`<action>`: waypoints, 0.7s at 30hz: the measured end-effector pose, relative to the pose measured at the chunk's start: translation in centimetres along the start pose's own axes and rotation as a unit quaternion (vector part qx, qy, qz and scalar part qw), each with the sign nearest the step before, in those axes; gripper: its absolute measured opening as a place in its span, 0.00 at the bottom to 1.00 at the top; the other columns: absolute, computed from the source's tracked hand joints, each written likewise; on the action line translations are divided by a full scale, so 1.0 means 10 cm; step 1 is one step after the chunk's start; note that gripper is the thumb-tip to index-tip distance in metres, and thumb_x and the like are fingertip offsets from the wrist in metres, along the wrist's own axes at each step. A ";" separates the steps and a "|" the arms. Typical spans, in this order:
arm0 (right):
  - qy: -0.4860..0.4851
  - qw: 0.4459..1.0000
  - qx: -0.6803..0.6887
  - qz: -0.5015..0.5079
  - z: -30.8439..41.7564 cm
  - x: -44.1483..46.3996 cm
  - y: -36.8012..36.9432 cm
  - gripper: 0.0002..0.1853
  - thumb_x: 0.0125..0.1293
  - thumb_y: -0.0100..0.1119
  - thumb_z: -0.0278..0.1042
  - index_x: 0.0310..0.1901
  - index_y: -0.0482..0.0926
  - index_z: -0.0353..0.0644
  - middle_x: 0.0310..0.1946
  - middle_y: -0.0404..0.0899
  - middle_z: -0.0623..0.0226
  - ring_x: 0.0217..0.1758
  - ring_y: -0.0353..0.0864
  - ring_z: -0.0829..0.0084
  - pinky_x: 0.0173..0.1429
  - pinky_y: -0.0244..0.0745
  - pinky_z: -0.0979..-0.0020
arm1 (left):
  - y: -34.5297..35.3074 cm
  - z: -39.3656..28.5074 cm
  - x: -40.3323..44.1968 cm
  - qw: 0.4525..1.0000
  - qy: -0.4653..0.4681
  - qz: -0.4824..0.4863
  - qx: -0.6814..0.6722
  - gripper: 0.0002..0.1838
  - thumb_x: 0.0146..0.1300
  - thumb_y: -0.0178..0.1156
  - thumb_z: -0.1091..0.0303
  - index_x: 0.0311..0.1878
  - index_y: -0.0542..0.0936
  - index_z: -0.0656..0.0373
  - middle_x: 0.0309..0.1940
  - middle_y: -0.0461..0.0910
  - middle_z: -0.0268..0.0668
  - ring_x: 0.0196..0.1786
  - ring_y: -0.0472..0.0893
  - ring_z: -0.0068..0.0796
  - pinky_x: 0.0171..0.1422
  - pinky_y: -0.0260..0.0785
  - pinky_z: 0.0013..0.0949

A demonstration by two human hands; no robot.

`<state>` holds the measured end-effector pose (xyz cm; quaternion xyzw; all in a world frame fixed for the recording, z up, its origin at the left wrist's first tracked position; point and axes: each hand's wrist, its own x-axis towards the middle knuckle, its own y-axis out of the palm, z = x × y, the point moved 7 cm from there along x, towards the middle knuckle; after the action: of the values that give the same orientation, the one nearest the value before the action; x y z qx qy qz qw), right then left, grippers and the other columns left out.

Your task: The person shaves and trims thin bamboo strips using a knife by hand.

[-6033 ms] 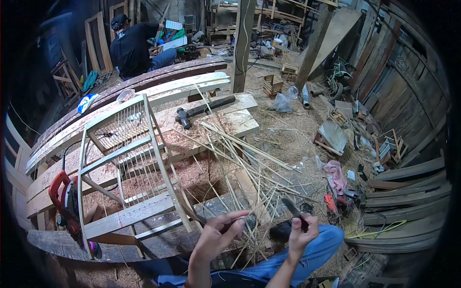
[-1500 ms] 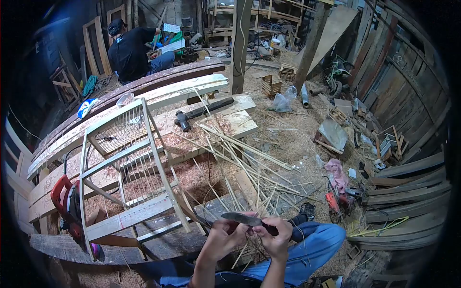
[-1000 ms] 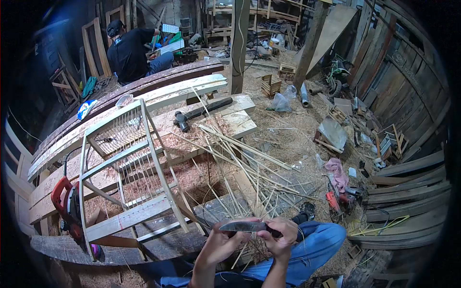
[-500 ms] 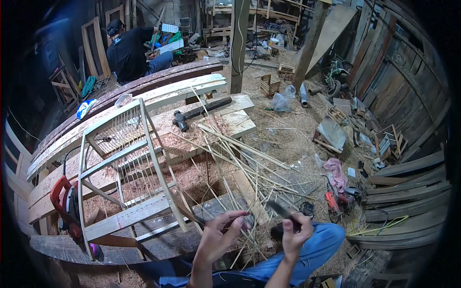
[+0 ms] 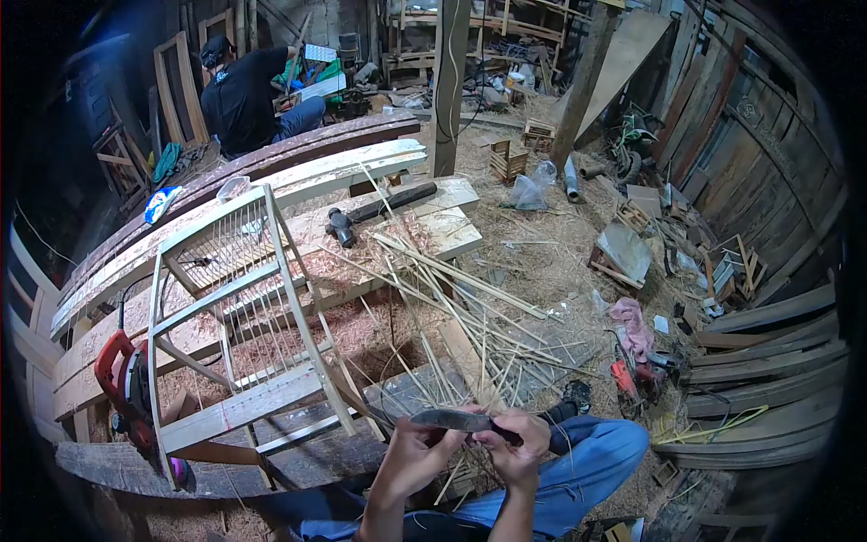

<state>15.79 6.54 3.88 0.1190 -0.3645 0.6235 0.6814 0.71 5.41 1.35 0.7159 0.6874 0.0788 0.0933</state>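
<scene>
A knife [image 5: 452,420] is being held low in the frame, just right of centre, in front of the loose thin sticks [image 5: 470,282]. Its tip is being pointed to the left of the frame and its handle to the right; the long axis is being kept nearly level across the view, with the handle end tilting slightly downward.

The handle is being gripped by the right hand [image 5: 521,443], whose grip is being closed around it, thumb toward the blade. The left hand [image 5: 417,459] is being held at the blade's tip end, its fingers being bent and partly covered by the blade. Whether anything is being pinched there cannot be told, nor how far that grip is being opened.

To the left, a wooden frame [image 5: 217,300] strung with thin rods is being propped at a slant, and a red power tool [image 5: 110,366] is being seen beside it. A hammer [image 5: 340,226] is being supported by pale boards [image 5: 459,233] above the centre, among shavings. Blue trousers [image 5: 587,474] are being shown at the lower right of the hands. At the upper left, another person [image 5: 239,113] is being seen from behind, seated.
</scene>
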 end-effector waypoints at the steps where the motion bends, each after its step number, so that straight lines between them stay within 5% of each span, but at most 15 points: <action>1: -0.019 1.000 0.013 -0.010 0.02 0.00 -0.02 0.18 0.45 0.79 0.36 0.33 0.78 0.40 0.27 0.83 0.60 0.27 0.83 0.63 0.31 0.75 0.69 | 0.01 0.00 -0.01 1.000 -0.011 0.002 -0.016 0.13 0.67 0.55 0.77 0.53 0.81 0.67 0.44 0.85 0.37 0.47 0.80 0.20 0.53 0.72 0.27; 8: -0.054 0.998 0.023 -0.013 0.01 -0.02 -0.06 0.20 0.45 0.78 0.41 0.35 0.78 0.42 0.27 0.83 0.61 0.26 0.83 0.63 0.29 0.75 0.69 | 0.02 -0.05 -0.04 0.999 -0.008 0.044 -0.003 0.14 0.68 0.59 0.69 0.53 0.80 0.68 0.44 0.84 0.39 0.41 0.80 0.22 0.47 0.74 0.29; 10: -0.048 0.998 0.003 -0.031 0.01 -0.03 -0.07 0.23 0.49 0.75 0.52 0.30 0.76 0.41 0.24 0.82 0.61 0.25 0.81 0.67 0.31 0.74 0.71 | 0.01 -0.04 -0.05 0.998 0.004 0.060 0.031 0.18 0.69 0.59 0.62 0.54 0.80 0.68 0.39 0.83 0.36 0.37 0.78 0.21 0.44 0.73 0.28; 11: -0.048 0.998 0.003 -0.031 -0.01 -0.04 -0.07 0.23 0.49 0.75 0.52 0.30 0.76 0.41 0.24 0.82 0.61 0.25 0.81 0.67 0.31 0.74 0.71 | 0.01 -0.05 -0.05 0.998 0.004 0.060 0.031 0.18 0.69 0.59 0.62 0.54 0.80 0.68 0.39 0.83 0.36 0.37 0.78 0.21 0.44 0.73 0.28; 13: -0.054 0.998 0.016 -0.015 -0.04 -0.06 -0.06 0.23 0.50 0.74 0.53 0.31 0.76 0.42 0.22 0.81 0.63 0.23 0.80 0.67 0.29 0.73 0.71 | 0.00 -0.05 -0.05 0.996 -0.001 0.062 0.058 0.17 0.64 0.57 0.79 0.56 0.80 0.64 0.29 0.79 0.29 0.34 0.74 0.15 0.41 0.69 0.22; 17: -0.067 0.998 0.000 -0.004 -0.06 -0.07 -0.09 0.20 0.46 0.77 0.45 0.35 0.79 0.44 0.26 0.83 0.63 0.25 0.82 0.63 0.31 0.75 0.68 | 0.02 -0.07 -0.05 0.996 -0.001 0.069 0.056 0.16 0.65 0.56 0.78 0.56 0.80 0.65 0.30 0.80 0.30 0.34 0.74 0.15 0.41 0.69 0.23; 19: -0.091 0.994 -0.052 -0.024 -0.08 -0.08 -0.13 0.21 0.46 0.77 0.47 0.35 0.79 0.44 0.26 0.83 0.63 0.26 0.83 0.63 0.30 0.74 0.68 | 0.02 -0.11 -0.06 0.997 -0.019 0.032 0.067 0.17 0.69 0.58 0.64 0.52 0.81 0.68 0.30 0.81 0.31 0.34 0.77 0.19 0.41 0.71 0.26; 21: -0.092 0.994 -0.064 -0.013 -0.12 -0.08 -0.14 0.20 0.50 0.75 0.48 0.33 0.77 0.42 0.24 0.81 0.64 0.25 0.81 0.65 0.29 0.72 0.70 | 0.00 0.04 -0.04 0.996 -0.023 0.013 0.084 0.16 0.68 0.58 0.65 0.52 0.81 0.67 0.28 0.81 0.30 0.33 0.76 0.18 0.38 0.70 0.25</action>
<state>17.60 6.44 2.93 0.1366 -0.4634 0.5763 0.6592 0.75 4.95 1.01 0.7316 0.6800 0.0058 0.0476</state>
